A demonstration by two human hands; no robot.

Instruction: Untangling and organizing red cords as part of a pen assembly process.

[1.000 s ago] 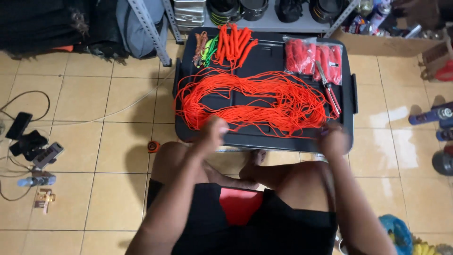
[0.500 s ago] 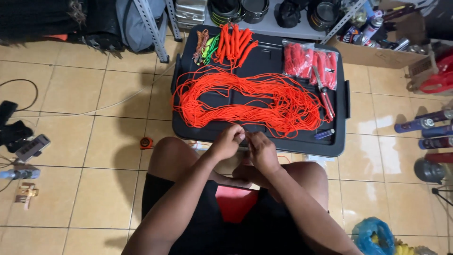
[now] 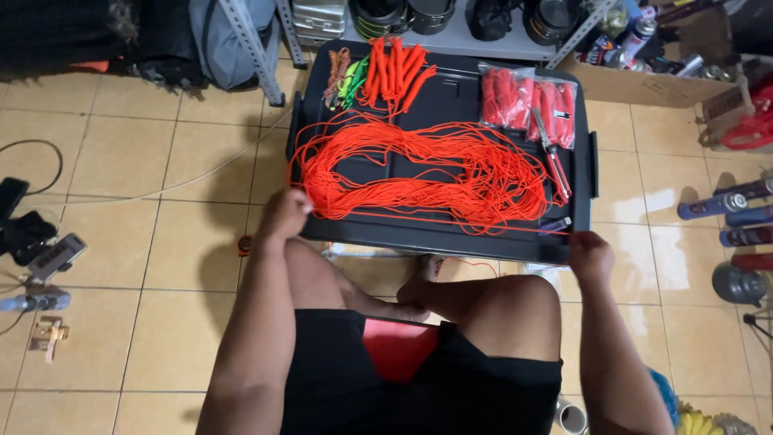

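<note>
A big loose pile of orange cord (image 3: 419, 169) lies spread over a black bin lid (image 3: 451, 242) on the tiled floor in front of my crossed legs. My left hand (image 3: 283, 213) grips the cord at the lid's near left corner. My right hand (image 3: 589, 254) pinches the same strand at the near right corner, so a length of cord runs taut between them along the lid's front edge. Bundled orange cords (image 3: 394, 68) and green ones (image 3: 350, 80) lie at the lid's far side, packets of red cord (image 3: 527, 101) at the far right.
Scissors (image 3: 551, 157) and a small lighter-like object (image 3: 555, 225) rest on the lid's right side. Metal shelf legs (image 3: 254, 52) and bags stand behind. Spray cans (image 3: 725, 205) lie to the right, a cardboard box (image 3: 652, 80) beyond. Cables and small devices (image 3: 32, 242) sit at left.
My hands were together at the lid's front middle half a second ago; they have now spread apart to the lid's left and right corners, stretching a strand of cord.
</note>
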